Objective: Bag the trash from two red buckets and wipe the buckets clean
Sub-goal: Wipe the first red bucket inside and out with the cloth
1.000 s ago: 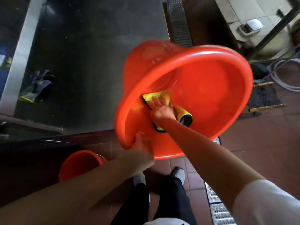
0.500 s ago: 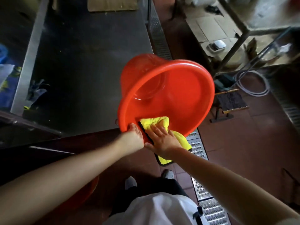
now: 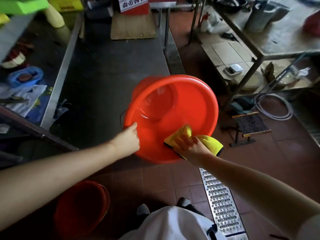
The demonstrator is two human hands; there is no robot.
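Bucket (image 3: pixel 181 108), big and red, is tipped on its side so we look right into its open mouth, and we hold it up in front of us over the edge of the dark metal table (image 3: pixel 103 75). Our left hand (image 3: pixel 129 138) grips the rim on the near left side, with the fingers curled over the edge. Our right hand (image 3: pixel 188 144) presses a yellow cloth (image 3: pixel 207 141) onto the near rim, just to the right of the left hand, with the fingers bent around the cloth. Part of the cloth lies inside the bucket and part hangs out over the rim. Below our left arm a second red bucket (image 3: pixel 81 210) stands on the brown tile floor (image 3: pixel 277 161). Under our right arm a metal drain grate (image 3: pixel 220 201) runs along the floor. Far to the right of our right hand sit a small stool (image 3: pixel 249 125) and a coiled hose (image 3: pixel 275 108).
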